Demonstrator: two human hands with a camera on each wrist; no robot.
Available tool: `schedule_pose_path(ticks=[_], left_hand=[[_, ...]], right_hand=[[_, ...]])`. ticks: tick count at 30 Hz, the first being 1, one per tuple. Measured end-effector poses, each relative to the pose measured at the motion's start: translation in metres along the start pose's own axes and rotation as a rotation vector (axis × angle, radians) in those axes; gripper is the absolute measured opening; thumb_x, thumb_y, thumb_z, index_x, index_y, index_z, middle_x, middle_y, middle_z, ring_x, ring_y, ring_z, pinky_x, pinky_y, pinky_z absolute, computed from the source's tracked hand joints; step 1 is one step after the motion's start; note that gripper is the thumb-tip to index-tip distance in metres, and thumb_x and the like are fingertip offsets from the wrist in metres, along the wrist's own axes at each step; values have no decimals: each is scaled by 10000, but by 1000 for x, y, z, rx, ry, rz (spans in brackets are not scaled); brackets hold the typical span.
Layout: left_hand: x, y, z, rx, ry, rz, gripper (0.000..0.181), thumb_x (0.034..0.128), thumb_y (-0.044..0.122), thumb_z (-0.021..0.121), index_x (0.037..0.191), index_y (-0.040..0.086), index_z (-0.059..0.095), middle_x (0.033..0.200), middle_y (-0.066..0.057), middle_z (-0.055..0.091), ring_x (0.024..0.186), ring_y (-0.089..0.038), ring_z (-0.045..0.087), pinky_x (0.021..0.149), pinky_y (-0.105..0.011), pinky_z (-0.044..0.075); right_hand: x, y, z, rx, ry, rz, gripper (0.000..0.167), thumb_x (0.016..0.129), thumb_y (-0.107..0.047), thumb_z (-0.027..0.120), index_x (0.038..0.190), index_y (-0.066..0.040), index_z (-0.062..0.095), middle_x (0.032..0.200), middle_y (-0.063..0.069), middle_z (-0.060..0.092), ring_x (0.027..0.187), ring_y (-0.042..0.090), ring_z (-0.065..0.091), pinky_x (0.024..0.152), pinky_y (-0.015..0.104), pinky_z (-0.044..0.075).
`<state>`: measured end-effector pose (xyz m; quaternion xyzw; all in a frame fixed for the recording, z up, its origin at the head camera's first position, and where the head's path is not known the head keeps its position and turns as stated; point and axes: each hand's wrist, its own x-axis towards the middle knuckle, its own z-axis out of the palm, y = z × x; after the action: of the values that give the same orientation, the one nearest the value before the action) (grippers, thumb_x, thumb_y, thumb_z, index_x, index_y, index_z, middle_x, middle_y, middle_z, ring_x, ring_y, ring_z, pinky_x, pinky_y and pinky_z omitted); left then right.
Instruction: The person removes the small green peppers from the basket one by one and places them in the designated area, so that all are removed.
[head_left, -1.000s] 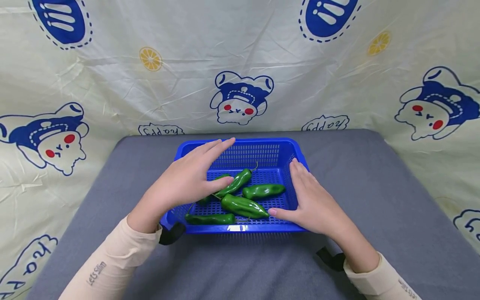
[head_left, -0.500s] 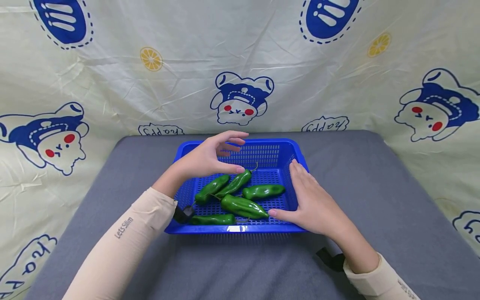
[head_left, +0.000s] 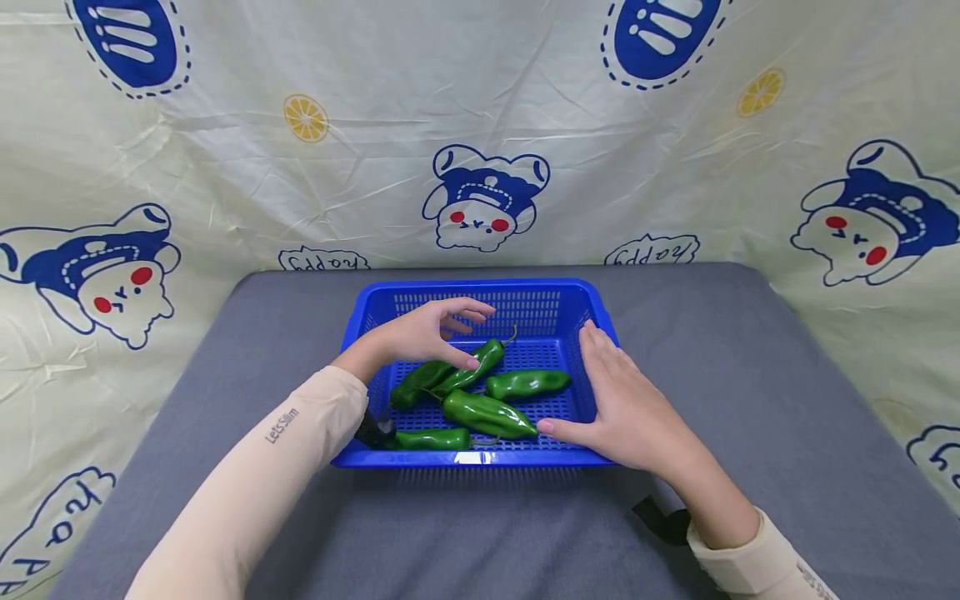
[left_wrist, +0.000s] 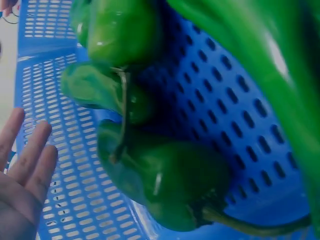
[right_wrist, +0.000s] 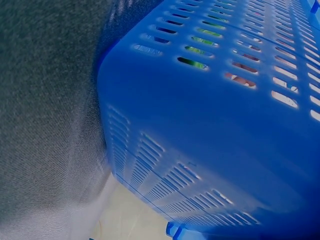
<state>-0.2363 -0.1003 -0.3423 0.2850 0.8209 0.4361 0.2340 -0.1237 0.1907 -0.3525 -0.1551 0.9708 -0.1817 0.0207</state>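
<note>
A blue perforated basket [head_left: 480, 457] holds several green peppers, among them a large one [head_left: 489, 414] near the middle and another [head_left: 528, 383] to its right. My left hand [head_left: 420, 332] hovers inside the basket over the back-left peppers, fingers loosely bent and thumb apart, holding nothing. In the left wrist view its fingers [left_wrist: 31, 152] stand beside the slotted wall, with peppers [left_wrist: 165, 175] close by. My right hand [head_left: 633, 408] rests on the basket's right side, fingers extended along the rim and thumb over the front-right corner. The right wrist view shows the basket's outer wall [right_wrist: 200, 115], without that hand.
The basket stands on a grey cloth-covered table [head_left: 750, 400]. Behind it hangs a pale curtain [head_left: 375, 192] printed with cartoon figures and orange slices. A black strap [head_left: 663, 521] is at my right wrist.
My left hand first moved right and back with its fingers bending, then came down lower over the peppers. My right hand and the basket have stayed in place.
</note>
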Motion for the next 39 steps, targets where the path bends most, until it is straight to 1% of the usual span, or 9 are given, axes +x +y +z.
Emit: schedule_pose_path(ticks=[6,9,13,16,19,25,31,35,39], left_hand=[[7,-11,6,94,-44,-64,710,846,153,793,1476,188,467,1525,-111,441,1396,-374,433,1125,-528,396],[10,-15,10,134,-81,-98,697,843,155,797,1463,217,486,1526,-85,444,1397,-356,433,1106,-516,420],[11,-17,13,196,-116,-133,686,830,177,810,1441,264,510,1517,-52,458,1404,-331,425,1122,-524,396],[11,-18,14,250,-118,-153,677,837,193,805,1440,274,507,1519,-54,456,1422,-324,405,1149,-537,355],[10,-20,14,293,-95,-171,657,856,209,788,1442,277,500,1522,-52,457,1434,-318,389,1161,-543,334],[7,-21,10,322,-73,-209,638,874,189,768,1447,264,499,1520,-59,457,1438,-330,378,1158,-536,343],[4,-21,5,324,-103,-228,621,887,153,747,1449,250,501,1532,-66,439,1440,-343,373,1153,-523,358],[0,-22,1,304,-134,-251,637,876,44,709,1443,250,506,1553,-50,414,1467,-343,332,1169,-524,333],[-4,-22,-3,316,-152,-292,691,822,-46,691,1424,254,531,1564,-50,397,1471,-311,322,1160,-491,354]], right_hand=[[-1,1,-1,-7,-8,6,1303,727,-863,555,1592,-61,1,1679,106,-20,1540,378,85,1196,622,183],[0,2,0,-10,-3,-7,1305,727,-874,537,1591,-55,0,1679,122,-7,1542,368,79,1202,614,177],[0,3,1,-10,8,-16,1299,732,-860,554,1591,-54,8,1678,130,5,1544,360,80,1208,603,175],[1,3,1,-8,7,-12,1290,740,-838,580,1592,-60,1,1679,124,-3,1545,357,76,1207,605,175],[1,3,2,-5,0,-7,1276,754,-792,622,1593,-66,-7,1679,118,-12,1545,358,71,1202,617,173],[0,2,1,-6,3,-7,1275,751,-790,629,1593,-59,11,1679,120,1,1544,361,78,1200,621,172],[0,1,1,-8,0,-12,1303,729,-853,571,1592,-58,2,1679,123,-3,1545,357,73,1204,616,168],[0,1,0,-8,3,-15,1286,744,-804,620,1591,-55,7,1679,124,-3,1545,358,75,1202,620,168],[0,0,0,-9,7,-16,1273,753,-762,657,1592,-54,11,1679,124,-1,1544,361,79,1200,623,170]])
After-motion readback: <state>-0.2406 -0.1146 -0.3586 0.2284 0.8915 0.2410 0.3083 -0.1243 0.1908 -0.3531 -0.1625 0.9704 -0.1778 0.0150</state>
